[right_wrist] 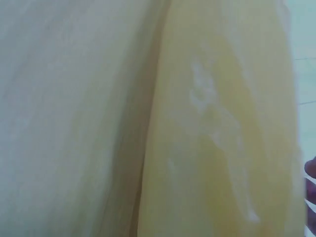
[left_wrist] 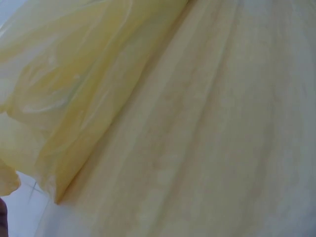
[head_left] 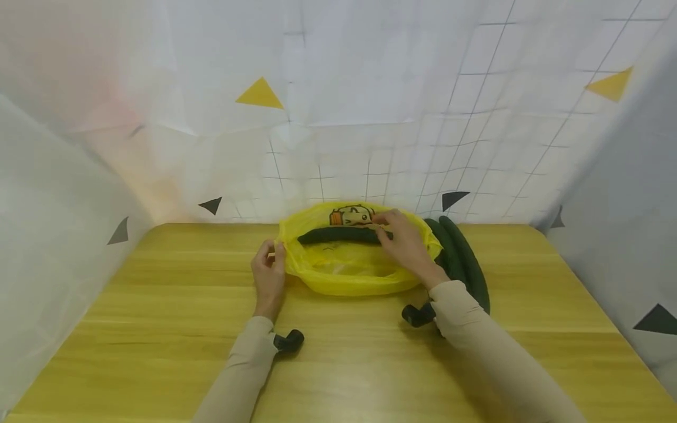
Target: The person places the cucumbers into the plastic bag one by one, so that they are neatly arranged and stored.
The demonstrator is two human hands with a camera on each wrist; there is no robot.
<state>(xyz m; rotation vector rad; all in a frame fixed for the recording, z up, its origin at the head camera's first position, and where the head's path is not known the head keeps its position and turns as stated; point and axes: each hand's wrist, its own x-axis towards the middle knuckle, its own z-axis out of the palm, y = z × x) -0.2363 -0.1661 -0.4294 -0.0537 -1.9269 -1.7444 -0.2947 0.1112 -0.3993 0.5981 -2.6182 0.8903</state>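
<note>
A yellow plastic bag (head_left: 349, 286) with a cartoon print lies on the table, its mouth spread wide. My left hand (head_left: 268, 275) pinches the bag's left rim between thumb and fingers. Across the opening lies a dark green cucumber (head_left: 338, 235), and my right hand (head_left: 407, 247) grips its right end. In the left wrist view the bag's side (left_wrist: 98, 89) fills the upper left, with a sliver of finger at the edge. The right wrist view has the bag wall (right_wrist: 222, 123) in front and fingertips (right_wrist: 310, 190) at the right edge.
More cucumbers (head_left: 469, 258) lie side by side just right of the bag, partly behind the right forearm. The wooden table (head_left: 158, 305) ends at a white grid-lined sheet (head_left: 370, 147) close behind the bag. Black camera mounts (head_left: 290, 341) stick out at both wrists.
</note>
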